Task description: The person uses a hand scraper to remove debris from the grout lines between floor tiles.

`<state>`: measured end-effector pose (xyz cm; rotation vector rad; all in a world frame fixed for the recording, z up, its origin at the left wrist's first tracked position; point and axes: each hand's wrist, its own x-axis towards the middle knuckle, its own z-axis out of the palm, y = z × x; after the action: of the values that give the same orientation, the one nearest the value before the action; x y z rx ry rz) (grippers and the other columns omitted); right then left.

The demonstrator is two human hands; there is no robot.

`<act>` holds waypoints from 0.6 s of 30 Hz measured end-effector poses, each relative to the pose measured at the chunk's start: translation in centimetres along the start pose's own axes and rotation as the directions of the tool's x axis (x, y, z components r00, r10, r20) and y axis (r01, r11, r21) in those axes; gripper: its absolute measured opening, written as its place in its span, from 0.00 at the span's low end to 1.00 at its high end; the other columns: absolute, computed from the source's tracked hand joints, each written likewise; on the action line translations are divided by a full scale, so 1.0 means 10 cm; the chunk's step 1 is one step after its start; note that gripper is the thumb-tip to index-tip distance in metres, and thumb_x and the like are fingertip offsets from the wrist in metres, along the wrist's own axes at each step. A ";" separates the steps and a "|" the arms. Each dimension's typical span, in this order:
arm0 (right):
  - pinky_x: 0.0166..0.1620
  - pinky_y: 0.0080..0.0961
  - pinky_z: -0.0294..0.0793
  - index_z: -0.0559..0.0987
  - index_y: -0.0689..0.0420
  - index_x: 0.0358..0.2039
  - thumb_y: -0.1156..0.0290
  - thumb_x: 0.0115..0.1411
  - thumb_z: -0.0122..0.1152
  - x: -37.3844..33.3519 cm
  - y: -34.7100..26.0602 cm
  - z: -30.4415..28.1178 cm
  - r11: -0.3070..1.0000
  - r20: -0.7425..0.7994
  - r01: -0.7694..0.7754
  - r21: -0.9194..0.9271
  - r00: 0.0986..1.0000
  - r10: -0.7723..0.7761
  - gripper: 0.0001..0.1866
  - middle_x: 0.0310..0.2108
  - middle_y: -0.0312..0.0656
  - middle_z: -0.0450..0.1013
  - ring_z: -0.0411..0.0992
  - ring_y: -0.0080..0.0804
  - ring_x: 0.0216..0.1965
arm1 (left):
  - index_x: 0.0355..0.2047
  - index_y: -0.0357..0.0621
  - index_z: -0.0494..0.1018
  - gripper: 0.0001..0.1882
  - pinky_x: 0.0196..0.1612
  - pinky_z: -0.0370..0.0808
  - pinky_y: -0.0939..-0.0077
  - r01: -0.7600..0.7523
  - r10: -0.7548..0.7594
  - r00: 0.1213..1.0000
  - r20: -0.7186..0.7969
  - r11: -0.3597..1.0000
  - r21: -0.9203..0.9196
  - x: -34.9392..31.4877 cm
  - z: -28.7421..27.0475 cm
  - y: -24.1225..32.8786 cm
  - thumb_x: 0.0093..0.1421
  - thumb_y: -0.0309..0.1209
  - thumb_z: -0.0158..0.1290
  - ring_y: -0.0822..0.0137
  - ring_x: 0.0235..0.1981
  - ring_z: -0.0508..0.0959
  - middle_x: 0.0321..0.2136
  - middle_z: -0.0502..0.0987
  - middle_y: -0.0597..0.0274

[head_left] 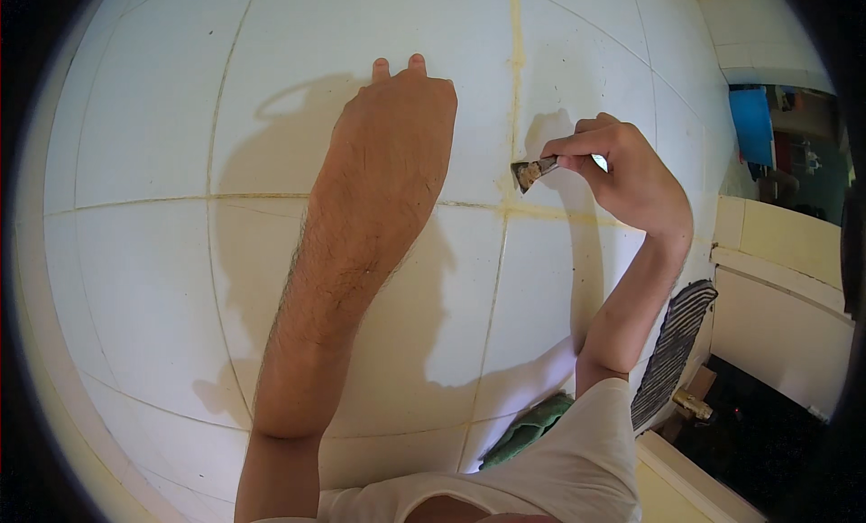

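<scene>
White tiles (298, 36) with thin, darkish joints spread out in front of me. My right hand (627, 176) pinches a small scraper (532, 172) with a stained, flared metal blade. The blade's edge is at a yellow-smeared joint (517, 63), just above where the joints cross. To the left, my left hand (397, 144) is stretched toward the tiles with its back to me. Two of its fingertips show beyond the knuckles, straight and apart; the other fingers and the palm are hidden. I see nothing held in it.
A dark striped mat (677, 347) and a green cloth (530, 430) lie at the lower right. A brass-coloured fitting (693, 404) sticks out beside a dark recess (767, 442). Farther right, a pale ledge (785, 275) runs below an opening with a blue panel (751, 126).
</scene>
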<state>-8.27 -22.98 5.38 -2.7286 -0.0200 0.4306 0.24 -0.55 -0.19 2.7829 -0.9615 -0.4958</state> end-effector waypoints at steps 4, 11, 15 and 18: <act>0.37 0.37 0.70 0.87 0.56 0.38 0.78 0.58 0.63 -0.01 0.03 0.01 0.993 0.136 0.057 0.101 0.988 -0.071 0.09 0.28 0.47 0.78 0.73 0.46 0.32 | 0.65 0.50 0.69 0.42 0.59 0.78 0.57 0.002 -0.002 0.999 -0.036 1.000 -0.013 -0.02 0.00 -0.02 0.47 0.08 0.50 0.43 0.67 0.65 0.68 0.63 0.49; 0.40 0.33 0.74 0.86 0.57 0.38 0.76 0.60 0.63 -0.04 0.04 0.01 0.992 0.188 -0.008 0.129 0.982 -0.017 0.07 0.33 0.47 0.81 0.78 0.46 0.35 | 0.65 0.50 0.68 0.43 0.59 0.78 0.58 -0.015 0.015 1.000 -0.018 1.000 -0.010 0.00 0.02 0.00 0.47 0.08 0.50 0.44 0.67 0.65 0.68 0.63 0.49; 0.42 0.31 0.76 0.86 0.57 0.38 0.76 0.61 0.62 0.03 0.04 0.06 0.984 0.010 -0.053 0.169 0.999 0.052 0.07 0.33 0.47 0.82 0.80 0.47 0.36 | 0.66 0.51 0.68 0.43 0.59 0.78 0.59 -0.016 0.016 1.000 -0.013 1.000 0.007 -0.03 0.00 -0.02 0.47 0.08 0.50 0.44 0.67 0.66 0.69 0.62 0.50; 0.41 0.33 0.75 0.86 0.57 0.38 0.78 0.61 0.61 0.00 0.01 -0.02 0.988 0.134 -0.064 0.144 0.990 0.044 0.08 0.34 0.45 0.82 0.79 0.46 0.36 | 0.66 0.51 0.67 0.44 0.59 0.78 0.59 -0.021 0.022 0.999 -0.027 0.999 0.031 -0.01 0.04 -0.02 0.48 0.08 0.50 0.44 0.67 0.66 0.69 0.62 0.50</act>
<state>-8.18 -23.16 5.49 -2.5565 0.0494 0.6014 0.16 -0.34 -0.56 2.7958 -1.0004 -0.4421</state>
